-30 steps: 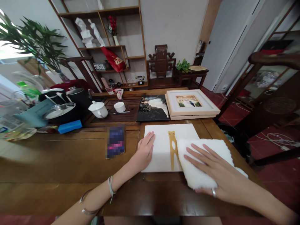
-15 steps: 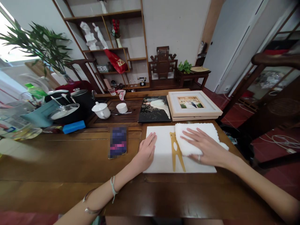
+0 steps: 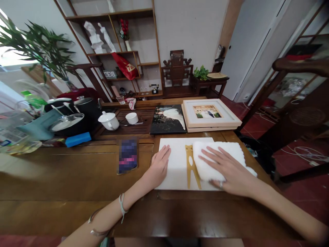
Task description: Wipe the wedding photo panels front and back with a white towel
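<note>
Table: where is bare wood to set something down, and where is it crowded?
Bare wood lies left of the blurred item and along the near edge below the white board. Crowded at the back: pots, tea tray, frames.

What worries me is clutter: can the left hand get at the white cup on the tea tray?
Probably yes. The left hand lies flat on the white board, holding nothing; only bare table lies between it and the white cup, though it may take a stretch.
</note>
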Available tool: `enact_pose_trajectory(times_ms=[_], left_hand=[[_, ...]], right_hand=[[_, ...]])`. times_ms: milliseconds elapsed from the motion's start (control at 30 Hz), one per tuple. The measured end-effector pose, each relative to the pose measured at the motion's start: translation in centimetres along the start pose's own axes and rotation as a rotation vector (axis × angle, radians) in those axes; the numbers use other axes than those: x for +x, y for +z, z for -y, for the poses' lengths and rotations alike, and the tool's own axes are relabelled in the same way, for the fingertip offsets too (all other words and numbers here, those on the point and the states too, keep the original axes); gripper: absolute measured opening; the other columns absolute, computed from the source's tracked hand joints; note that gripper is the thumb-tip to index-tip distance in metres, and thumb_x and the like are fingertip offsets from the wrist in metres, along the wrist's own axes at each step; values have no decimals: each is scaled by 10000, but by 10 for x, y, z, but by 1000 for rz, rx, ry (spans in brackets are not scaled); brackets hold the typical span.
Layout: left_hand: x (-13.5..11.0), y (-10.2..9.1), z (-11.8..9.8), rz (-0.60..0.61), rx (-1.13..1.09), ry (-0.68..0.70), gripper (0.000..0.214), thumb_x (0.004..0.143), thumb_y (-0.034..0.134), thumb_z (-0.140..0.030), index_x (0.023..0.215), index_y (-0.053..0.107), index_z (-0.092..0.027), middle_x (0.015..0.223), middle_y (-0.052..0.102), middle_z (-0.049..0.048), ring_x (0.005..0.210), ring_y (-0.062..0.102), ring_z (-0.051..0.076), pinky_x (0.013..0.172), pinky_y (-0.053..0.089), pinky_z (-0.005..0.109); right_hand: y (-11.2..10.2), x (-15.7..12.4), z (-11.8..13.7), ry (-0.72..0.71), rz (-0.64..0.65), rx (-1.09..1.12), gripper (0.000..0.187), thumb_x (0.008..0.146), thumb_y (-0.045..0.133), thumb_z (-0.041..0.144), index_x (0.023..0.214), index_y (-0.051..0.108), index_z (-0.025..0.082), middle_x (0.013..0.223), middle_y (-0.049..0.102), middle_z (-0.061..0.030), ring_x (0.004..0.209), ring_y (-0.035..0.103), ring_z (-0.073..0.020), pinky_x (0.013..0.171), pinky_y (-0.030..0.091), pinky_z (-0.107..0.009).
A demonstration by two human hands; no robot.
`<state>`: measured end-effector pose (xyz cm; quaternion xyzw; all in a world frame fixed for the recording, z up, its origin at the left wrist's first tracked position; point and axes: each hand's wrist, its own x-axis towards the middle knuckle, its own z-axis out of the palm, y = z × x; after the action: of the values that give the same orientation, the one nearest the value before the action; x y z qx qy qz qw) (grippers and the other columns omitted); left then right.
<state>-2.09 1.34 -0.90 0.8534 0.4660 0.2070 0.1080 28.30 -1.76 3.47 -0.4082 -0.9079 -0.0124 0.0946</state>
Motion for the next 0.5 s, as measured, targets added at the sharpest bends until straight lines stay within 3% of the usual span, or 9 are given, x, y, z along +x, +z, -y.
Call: enact_pose_trajectory(times_ms=[133,233,333,500], left_hand=[[0,1,0,3,3,-21,477,961,267,-168,1424,370,-120,1506,356,165,1430,268,240,1125,300,470],[0,2,0,-4,8,-39,473,965,267,-183,1423,369,-118,1507,354,167,1431,266,243,1123,302,474],[1,5,0,-31,2,-38,470,967,269,-191,1422,371,-126,1504,362,161,1428,274,239,1126,302,470],[1,7,1,-56,-11,-31,472,963,269,-185,1421,373,-138,1498,374,155,1428,274,246,1126,300,469]], right_hand=[[6,42,-30,113,-13,-19,638,842,540,434,1425,412,211,1485,400,-110,1387,305,-313,1117,219,-580],[5,47,-29,126,-24,-18,619,844,536,436,1408,439,198,1474,418,-116,1382,313,-318,1119,218,-575],[0,23,-7,66,-35,13,641,830,547,373,1436,394,231,1490,400,-89,1399,278,-308,1125,218,-570],[-12,-40,49,-40,-1,-24,867,720,612,297,1503,245,239,1539,296,-67,1417,210,-352,1098,274,-609]])
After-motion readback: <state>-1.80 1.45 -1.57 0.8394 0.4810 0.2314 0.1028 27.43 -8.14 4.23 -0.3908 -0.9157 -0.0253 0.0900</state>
